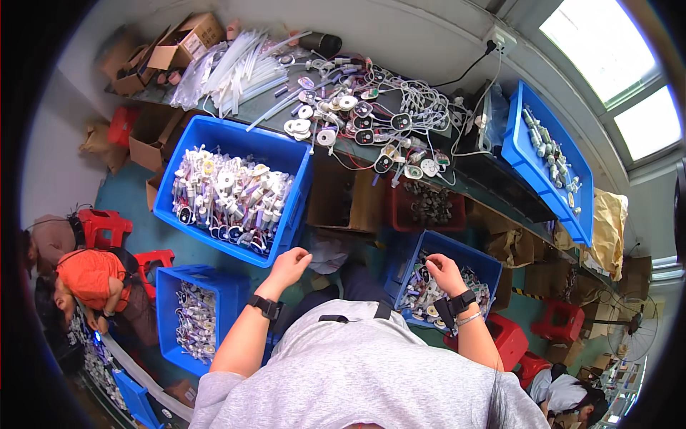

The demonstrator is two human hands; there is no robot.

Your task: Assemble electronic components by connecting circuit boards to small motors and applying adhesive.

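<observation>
Right hand [444, 272] fingers curl closed among small parts in the blue bin [486, 263]; left hand [289, 267], loosely curled, hovers empty beside the large blue crate [296, 187].

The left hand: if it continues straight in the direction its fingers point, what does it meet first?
Probably the near wall of the big blue bin of small white parts; the left hand is just below its corner, though depth is unclear.

A blue crate [477, 266] packed with small white and dark corded parts [429, 294] sits low at right
</observation>
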